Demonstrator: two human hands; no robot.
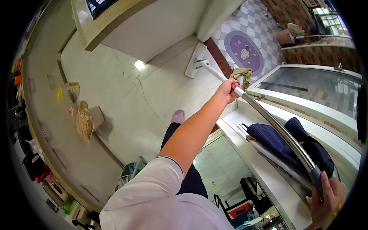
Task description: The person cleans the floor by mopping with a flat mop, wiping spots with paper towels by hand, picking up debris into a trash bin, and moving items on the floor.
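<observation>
A flat mop crosses the view, with its white rectangular head (195, 60) lying on the pale tile floor beside the dark red threshold. My left hand (227, 92), arm stretched forward, is wrapped round the white part of the pole, just below where the shiny metal tube (278, 127) begins. Lower right, my right hand (329, 195) grips the grey end of the handle (316, 180). A crumpled olive cloth (243, 74) shows just beyond my left hand. Under the metal tube, dark blue striped umbrellas (268, 138) rest on a white ledge.
A purple oval mat (243, 53) lies on patterned tiles past the threshold (219, 57). The glass door (310, 84) stands at right. Along the left cabinets are a bin (96, 116) with a tan bag (84, 123) and a basket (134, 168). A counter corner (90, 45) juts in above.
</observation>
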